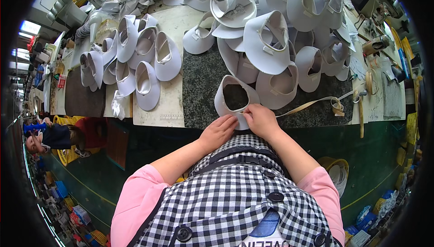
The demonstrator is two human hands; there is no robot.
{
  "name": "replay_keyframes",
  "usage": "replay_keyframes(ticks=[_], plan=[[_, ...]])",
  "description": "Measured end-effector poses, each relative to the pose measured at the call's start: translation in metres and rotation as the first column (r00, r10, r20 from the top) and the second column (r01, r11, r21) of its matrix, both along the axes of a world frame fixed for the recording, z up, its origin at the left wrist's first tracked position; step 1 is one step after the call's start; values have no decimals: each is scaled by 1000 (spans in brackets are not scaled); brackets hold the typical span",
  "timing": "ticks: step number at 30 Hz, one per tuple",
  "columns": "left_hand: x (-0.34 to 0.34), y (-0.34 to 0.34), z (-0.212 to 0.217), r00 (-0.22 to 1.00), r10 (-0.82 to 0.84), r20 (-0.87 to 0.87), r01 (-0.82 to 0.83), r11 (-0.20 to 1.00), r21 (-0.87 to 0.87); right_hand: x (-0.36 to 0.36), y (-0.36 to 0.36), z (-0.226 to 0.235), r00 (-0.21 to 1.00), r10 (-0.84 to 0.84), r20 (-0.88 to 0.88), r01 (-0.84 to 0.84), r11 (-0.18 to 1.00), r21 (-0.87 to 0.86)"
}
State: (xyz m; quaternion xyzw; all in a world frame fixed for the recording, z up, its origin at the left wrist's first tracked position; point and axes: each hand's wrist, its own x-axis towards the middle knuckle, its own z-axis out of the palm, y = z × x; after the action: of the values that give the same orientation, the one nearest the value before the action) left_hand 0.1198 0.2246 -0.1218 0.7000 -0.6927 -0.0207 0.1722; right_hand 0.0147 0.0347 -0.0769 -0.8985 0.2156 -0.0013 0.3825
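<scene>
White shoe upper [220, 101] held at the near edge of the dark mat [199, 88].
Your left fingers [227, 122] lie together on its near end; whether they pinch cannot be told. Your right fingers [251, 109] close on its rim. For clean work, press evenly, keep the rim smooth, and avoid dragging the pale strip [316, 102] at the mat's right.
</scene>
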Motion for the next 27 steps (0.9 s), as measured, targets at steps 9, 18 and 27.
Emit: replay_keyframes(ticks=[9,18,27], plan=[[-2,-4,-3,999,22,47,-23,1000,10,10,-3,0,997,43,-71,-49,996,-75],[-3,-9,-4,998,50,49,-50,999,2,7,-21,5,996,75,-38,-78,994,-82],[2,-41,23,991,130,-43,-121,979,166,-4,-31,1,997,67,-41,-73,982,-174]])
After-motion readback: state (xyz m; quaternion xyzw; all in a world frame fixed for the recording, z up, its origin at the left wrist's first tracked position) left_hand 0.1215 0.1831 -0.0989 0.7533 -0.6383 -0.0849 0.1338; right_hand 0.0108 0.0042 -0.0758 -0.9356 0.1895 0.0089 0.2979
